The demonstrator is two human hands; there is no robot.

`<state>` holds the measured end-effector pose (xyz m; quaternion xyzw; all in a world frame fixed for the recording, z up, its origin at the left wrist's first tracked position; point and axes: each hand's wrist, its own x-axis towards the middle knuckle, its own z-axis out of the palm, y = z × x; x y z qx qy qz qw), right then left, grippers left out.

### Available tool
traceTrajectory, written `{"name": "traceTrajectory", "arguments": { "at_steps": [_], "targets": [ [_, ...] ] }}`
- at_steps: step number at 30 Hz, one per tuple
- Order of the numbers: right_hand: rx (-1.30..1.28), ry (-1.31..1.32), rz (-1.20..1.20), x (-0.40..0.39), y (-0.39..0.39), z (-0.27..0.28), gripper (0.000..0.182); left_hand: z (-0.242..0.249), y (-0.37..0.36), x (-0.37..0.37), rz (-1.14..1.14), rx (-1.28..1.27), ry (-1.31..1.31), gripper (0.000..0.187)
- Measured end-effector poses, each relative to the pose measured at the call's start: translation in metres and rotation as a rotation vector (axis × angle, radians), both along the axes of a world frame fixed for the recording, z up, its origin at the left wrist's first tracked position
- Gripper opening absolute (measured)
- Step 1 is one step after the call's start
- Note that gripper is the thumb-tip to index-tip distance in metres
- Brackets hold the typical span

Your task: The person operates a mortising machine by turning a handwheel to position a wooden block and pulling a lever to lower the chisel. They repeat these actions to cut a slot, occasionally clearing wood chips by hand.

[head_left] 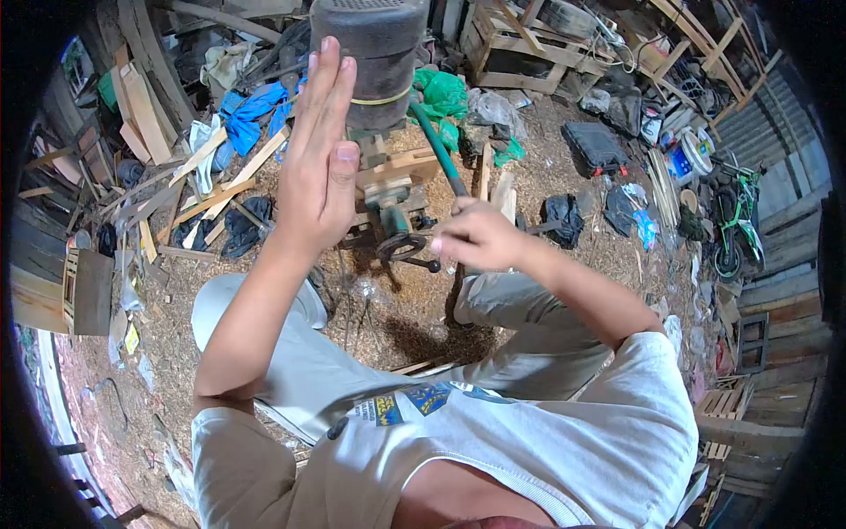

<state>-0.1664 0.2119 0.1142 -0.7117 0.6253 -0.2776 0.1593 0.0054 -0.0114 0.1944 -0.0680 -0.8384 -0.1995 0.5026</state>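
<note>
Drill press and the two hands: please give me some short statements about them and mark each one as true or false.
1. The left hand is open, with the fingers straight and together, raised beside the dark motor of the drill press. True.
2. The right hand is closed on the green lever. True.
3. The floor under the machine is clean bare concrete. False: sawdust and wood scraps cover it.
4. The person is standing upright at a workbench. False: the knees are bent and the machine stands low on the ground.
5. A green motorbike stands at the right edge. True.
</note>
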Motion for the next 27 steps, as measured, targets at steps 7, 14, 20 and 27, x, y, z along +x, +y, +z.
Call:
{"name": "traceTrajectory", "arguments": {
  "at_steps": [7, 14, 20, 27],
  "targets": [
    [0.136, -0.494, -0.079, -0.014, -0.006, 0.070, 0.066, 0.006, 0.014, -0.008, -0.011, -0.071, 0.091, 0.068],
    [-0.563, -0.883, 0.071, -0.056, -0.048, 0.110, 0.071, 0.014, 0.017, -0.011, -0.003, -0.063, 0.151, 0.076],
    [-0.902, -0.780, 0.089, -0.080, -0.117, 0.114, 0.063, 0.020, 0.019, -0.011, 0.036, -0.060, 0.144, 0.084],
    [-0.759, -0.745, -0.077, -0.107, -0.165, 0.049, 0.082, 0.023, 0.012, -0.012, 0.036, -0.090, 0.201, 0.084]
  ]
}}
